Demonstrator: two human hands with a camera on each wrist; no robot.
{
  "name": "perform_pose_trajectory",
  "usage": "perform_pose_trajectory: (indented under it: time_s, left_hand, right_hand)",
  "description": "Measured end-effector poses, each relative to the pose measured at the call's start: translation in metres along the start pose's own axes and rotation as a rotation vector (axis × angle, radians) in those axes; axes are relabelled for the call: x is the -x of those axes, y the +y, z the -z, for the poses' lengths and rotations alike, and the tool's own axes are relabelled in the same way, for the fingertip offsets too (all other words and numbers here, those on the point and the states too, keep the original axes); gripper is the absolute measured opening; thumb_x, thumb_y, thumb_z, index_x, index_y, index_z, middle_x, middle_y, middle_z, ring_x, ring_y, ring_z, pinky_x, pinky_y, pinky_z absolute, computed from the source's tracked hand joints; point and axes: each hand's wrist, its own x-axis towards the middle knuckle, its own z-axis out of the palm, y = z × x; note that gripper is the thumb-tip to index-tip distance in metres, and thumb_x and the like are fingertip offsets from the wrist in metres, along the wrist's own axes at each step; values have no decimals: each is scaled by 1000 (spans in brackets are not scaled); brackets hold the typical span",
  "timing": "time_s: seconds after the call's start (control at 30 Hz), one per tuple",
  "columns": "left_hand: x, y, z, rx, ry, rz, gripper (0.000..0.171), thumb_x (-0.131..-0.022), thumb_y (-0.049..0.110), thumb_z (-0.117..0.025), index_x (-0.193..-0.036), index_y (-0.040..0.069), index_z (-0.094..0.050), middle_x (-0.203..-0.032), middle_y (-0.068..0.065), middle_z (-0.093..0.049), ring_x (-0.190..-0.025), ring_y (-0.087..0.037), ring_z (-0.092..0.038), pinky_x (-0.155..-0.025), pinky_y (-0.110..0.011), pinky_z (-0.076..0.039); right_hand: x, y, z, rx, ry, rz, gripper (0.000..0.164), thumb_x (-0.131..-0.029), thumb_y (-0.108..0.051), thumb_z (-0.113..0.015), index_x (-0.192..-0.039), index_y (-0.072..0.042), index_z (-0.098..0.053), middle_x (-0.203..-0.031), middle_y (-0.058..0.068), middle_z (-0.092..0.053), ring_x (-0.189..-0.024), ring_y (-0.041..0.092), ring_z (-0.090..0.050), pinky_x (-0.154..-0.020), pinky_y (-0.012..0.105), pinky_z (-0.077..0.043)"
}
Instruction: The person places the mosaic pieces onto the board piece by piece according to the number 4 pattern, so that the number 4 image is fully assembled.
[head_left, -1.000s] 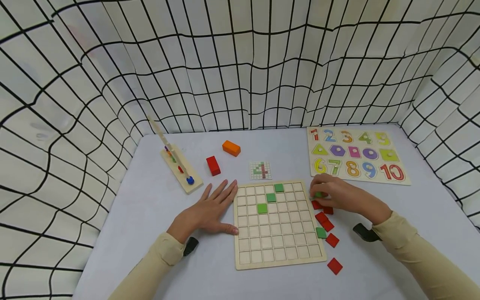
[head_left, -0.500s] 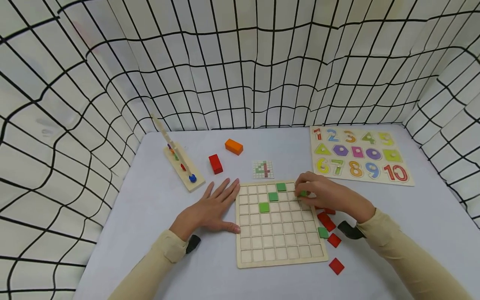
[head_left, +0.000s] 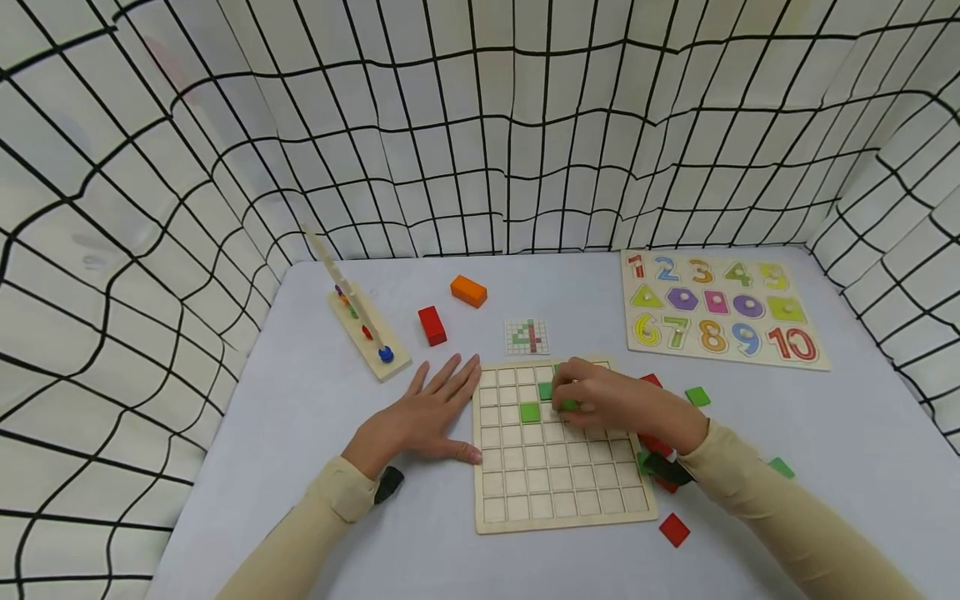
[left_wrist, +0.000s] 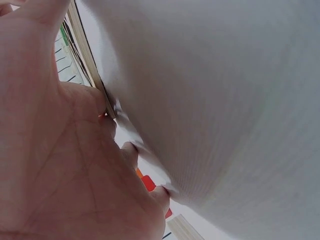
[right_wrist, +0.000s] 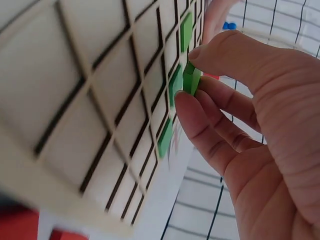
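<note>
My right hand [head_left: 607, 400] pinches a small green square tile [right_wrist: 191, 79] between thumb and fingertips, above the upper middle of the wooden grid board [head_left: 555, 483]. In the right wrist view the tile is held tilted, close to the green tiles lying in the board's cells. Those form a diagonal: a light green tile [head_left: 530, 412], a darker green tile [head_left: 546, 391], and another mostly behind the right hand in the head view. Flat beside the board, my left hand [head_left: 423, 417] has its fingers spread, with the thumb at the board's left edge.
Loose red tiles [head_left: 675, 529] and green tiles [head_left: 697, 396] lie right of the board, some under the forearm. Behind it sits a pattern card [head_left: 527, 337]. Farther back are a number puzzle [head_left: 723, 312], orange block [head_left: 468, 291], red block [head_left: 432, 325] and wooden stand [head_left: 367, 333]. Black netting surrounds the table.
From the board's right edge, my right hand has moved left over the board, carrying the green tile. Loose green tiles behind the hand now show. My left hand stays in place.
</note>
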Motion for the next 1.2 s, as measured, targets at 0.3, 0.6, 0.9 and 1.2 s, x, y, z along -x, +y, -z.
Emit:
perform_pose_trajectory:
  time_s: [0.3,0.6,0.9,1.2]
  left_hand:
    - [-4,0,0,-2,0,-9,127,-89,77,-68,-173,10,-1,-184,-5,6,-171,-34,8,-134,-68,4]
    - [-5,1,4,3,-20,0,128,-89,77,-69,-173,11,1,-184,-4,7,-170,-34,10,-134,-68,5]
    - [-5,2,4,-11,-46,27,129,-88,78,-69,-173,11,1,-184,-5,7,-170,-34,10,-134,-68,5]
    - [-5,1,4,-8,-47,30,129,-88,77,-70,-173,10,1,-184,-5,6,-170,-34,9,-134,-68,4]
  right_hand:
    - [-21,-16,-17,-8,19,94,9,-91,-4,-82,-97,-10,-77,-107,4,-70,-101,17,-61,-87,24,-58]
    - [-42,-31,-28,8,-71,133,4,-95,-12,-82,-97,-13,-79,-105,0,-72,-100,14,-62,-89,19,-58]
    - [-50,-41,-31,-15,-111,25,4,-93,-14,-85,-95,-14,-82,-102,0,-71,-97,12,-61,-88,18,-57]
    - [-51,-44,-31,-11,-116,-23,4,-93,-14,-84,-95,-11,-83,-99,1,-70,-94,14,-60,-87,21,-57]
